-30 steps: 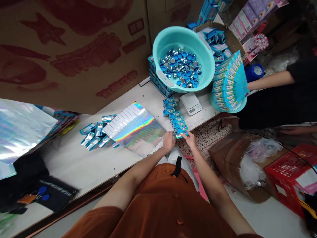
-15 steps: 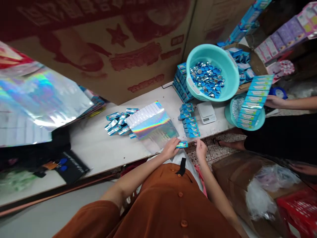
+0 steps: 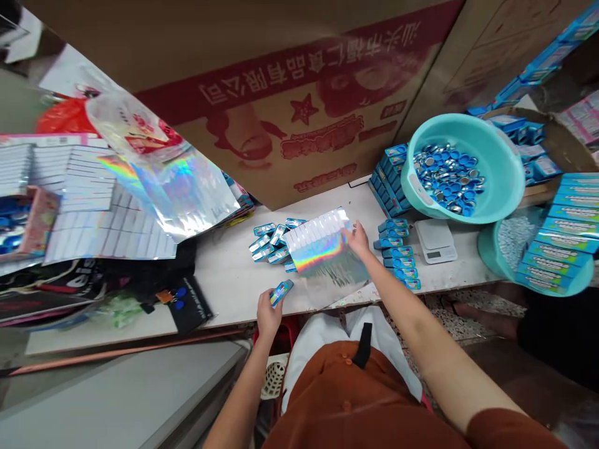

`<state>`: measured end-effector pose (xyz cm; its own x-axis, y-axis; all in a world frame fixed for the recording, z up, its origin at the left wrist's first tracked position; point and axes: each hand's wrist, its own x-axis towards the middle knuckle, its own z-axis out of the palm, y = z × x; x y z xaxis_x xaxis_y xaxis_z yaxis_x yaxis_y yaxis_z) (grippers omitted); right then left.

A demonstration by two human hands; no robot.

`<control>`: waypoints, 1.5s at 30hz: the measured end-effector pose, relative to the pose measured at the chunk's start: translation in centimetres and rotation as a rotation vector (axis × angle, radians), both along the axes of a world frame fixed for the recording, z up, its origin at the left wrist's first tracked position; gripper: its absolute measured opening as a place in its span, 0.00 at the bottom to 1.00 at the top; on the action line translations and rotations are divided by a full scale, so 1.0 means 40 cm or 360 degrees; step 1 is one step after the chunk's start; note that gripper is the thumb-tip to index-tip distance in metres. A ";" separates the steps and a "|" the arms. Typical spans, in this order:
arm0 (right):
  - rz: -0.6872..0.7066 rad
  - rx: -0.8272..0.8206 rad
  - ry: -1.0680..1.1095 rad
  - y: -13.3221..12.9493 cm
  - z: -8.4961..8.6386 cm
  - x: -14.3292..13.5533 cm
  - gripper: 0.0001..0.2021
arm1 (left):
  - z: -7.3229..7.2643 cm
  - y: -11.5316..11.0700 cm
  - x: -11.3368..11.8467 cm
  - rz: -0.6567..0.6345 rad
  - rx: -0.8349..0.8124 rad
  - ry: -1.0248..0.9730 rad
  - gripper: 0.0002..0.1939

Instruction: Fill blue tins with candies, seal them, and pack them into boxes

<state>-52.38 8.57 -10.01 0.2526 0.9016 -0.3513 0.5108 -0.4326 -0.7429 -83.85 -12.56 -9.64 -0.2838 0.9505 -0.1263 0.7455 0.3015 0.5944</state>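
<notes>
My left hand [image 3: 269, 315] is closed around a small blue box [image 3: 281, 293] with a colourful printed face, holding it over the table's front edge. My right hand [image 3: 358, 240] is at the right edge of a shiny rainbow-silver sticker sheet [image 3: 322, 246], its fingertips pinching at the row of white labels. Whether a label has lifted is too small to see. Just left of the sheet lies a loose pile of similar blue boxes [image 3: 269, 243], partly under the sheet's edge. Right of my right hand, more blue boxes [image 3: 397, 252] stand in a column.
A white digital scale [image 3: 436, 240] sits near a turquoise basin [image 3: 503, 162] of blue and silver round pieces. Behind stands a large carton [image 3: 327, 149]. Further sticker sheets [image 3: 196, 193] lie at left. A smaller tub [image 3: 491, 255] at right has a strip of joined boxes [image 3: 556, 237] over it.
My left hand has moved left with the small blue box. My right hand has gone from the table's front edge up to the sticker sheet. The view has shifted left.
</notes>
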 end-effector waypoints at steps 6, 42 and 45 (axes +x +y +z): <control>-0.0160 -0.0178 0.0428 0.033 -0.003 0.004 0.19 | 0.038 0.037 -0.018 -0.0090 0.0152 0.0165 0.26; 0.0478 0.0833 -0.0503 -0.487 0.435 0.173 0.14 | 0.432 0.210 0.482 -0.1512 -0.0185 -0.0649 0.16; 0.0131 0.0543 -0.0569 -0.453 0.400 0.228 0.18 | 0.425 0.204 0.481 -0.1423 -0.0219 -0.0587 0.17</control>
